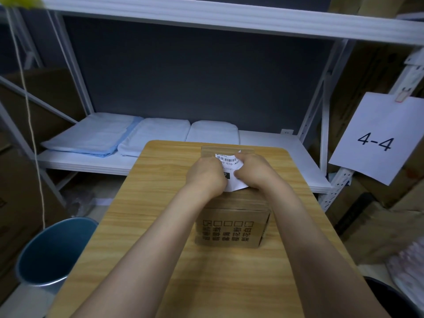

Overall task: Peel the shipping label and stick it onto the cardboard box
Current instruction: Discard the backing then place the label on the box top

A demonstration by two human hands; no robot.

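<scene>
A brown cardboard box with printed characters and small squares on its near side stands on the wooden table. Above its top, both hands hold a white shipping label with a barcode and digits. My left hand pinches the label's left edge, and my right hand pinches its right edge. The label is curled and partly hidden by my fingers. Whether its backing has come apart I cannot tell.
A white metal rack behind the table holds folded white and light blue cloths. A blue bin stands on the floor at the left. A paper sign reading 4-4 hangs at the right, with cardboard boxes stacked around.
</scene>
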